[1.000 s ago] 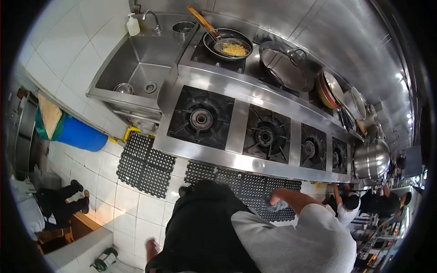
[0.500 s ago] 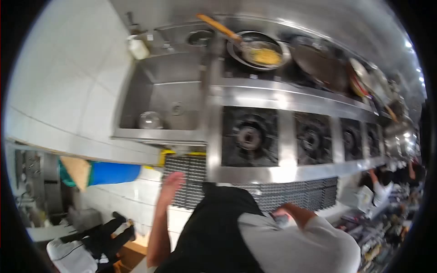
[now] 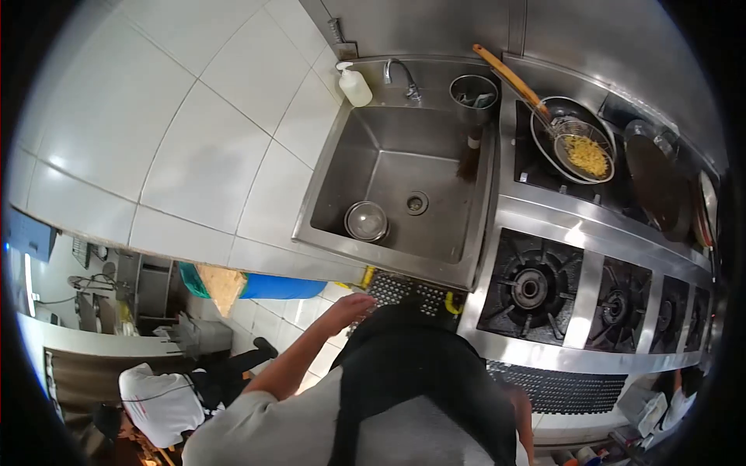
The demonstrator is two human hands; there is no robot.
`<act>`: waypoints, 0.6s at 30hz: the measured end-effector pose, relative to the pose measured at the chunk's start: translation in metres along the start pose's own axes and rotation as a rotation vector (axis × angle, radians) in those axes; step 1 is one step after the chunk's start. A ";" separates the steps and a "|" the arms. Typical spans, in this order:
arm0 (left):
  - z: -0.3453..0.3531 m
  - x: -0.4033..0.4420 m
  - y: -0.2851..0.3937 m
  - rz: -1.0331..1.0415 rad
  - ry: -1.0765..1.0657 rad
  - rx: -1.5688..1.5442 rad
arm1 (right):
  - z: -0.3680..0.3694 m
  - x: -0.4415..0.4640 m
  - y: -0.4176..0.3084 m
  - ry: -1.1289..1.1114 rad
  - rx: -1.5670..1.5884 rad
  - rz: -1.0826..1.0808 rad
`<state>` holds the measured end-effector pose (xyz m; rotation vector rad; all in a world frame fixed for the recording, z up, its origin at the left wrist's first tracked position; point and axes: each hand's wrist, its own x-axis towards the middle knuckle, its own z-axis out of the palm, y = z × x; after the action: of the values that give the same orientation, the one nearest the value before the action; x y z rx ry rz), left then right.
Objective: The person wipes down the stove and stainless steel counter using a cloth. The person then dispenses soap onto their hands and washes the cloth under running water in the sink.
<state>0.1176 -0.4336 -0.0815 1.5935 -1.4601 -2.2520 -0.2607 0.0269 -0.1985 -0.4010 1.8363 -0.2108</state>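
My left hand (image 3: 350, 311) hangs in front of the sink (image 3: 307, 225), its fingers loosely stretched out and holding nothing. My right hand (image 3: 513, 396) is down at my side, mostly hidden by my dark apron and forearm; its fingers do not show. Inside the sink's front left corner sits a round metal bowl (image 3: 365, 221). To the right, a wok (image 3: 544, 159) stands on the back of the stove. Over it rests a wire skimmer with a wooden handle (image 3: 509, 74), and yellow bits of food (image 3: 587, 155) lie in its mesh.
A faucet (image 3: 400, 78), a pump bottle (image 3: 355, 85) and a metal pot (image 3: 472, 97) line the sink's back edge. Several gas burners (image 3: 530, 287) run along the right. A black perforated mat (image 3: 559, 388) covers the floor. A person in white (image 3: 163, 404) is at lower left.
My view has turned and shifted left, so the sink now sits near the middle and the stove further right. My left hand is now nearer the sink's front edge; my right hand is more hidden.
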 end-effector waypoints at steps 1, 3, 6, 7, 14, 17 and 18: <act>-0.009 0.014 0.014 -0.021 -0.027 0.037 | 0.006 0.016 0.005 0.004 -0.027 0.035; -0.027 0.044 0.046 -0.030 -0.046 0.146 | 0.020 0.035 0.025 0.043 0.008 -0.041; -0.055 0.103 0.086 0.039 -0.063 0.216 | 0.035 0.017 0.011 0.104 0.413 0.039; -0.053 0.118 0.109 0.026 -0.018 0.235 | 0.032 -0.007 -0.012 0.111 0.576 0.038; -0.070 0.225 0.205 0.080 -0.145 0.185 | -0.041 -0.109 -0.235 0.260 1.259 -0.369; -0.072 0.283 0.256 0.184 -0.109 0.078 | -0.078 -0.098 -0.353 0.275 1.237 -0.576; -0.074 0.310 0.272 0.203 -0.093 0.012 | -0.095 -0.096 -0.398 0.243 1.165 -0.617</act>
<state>-0.1019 -0.7881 -0.1235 1.2915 -1.5792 -2.2329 -0.2611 -0.3103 0.0520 -0.0836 1.4554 -1.6972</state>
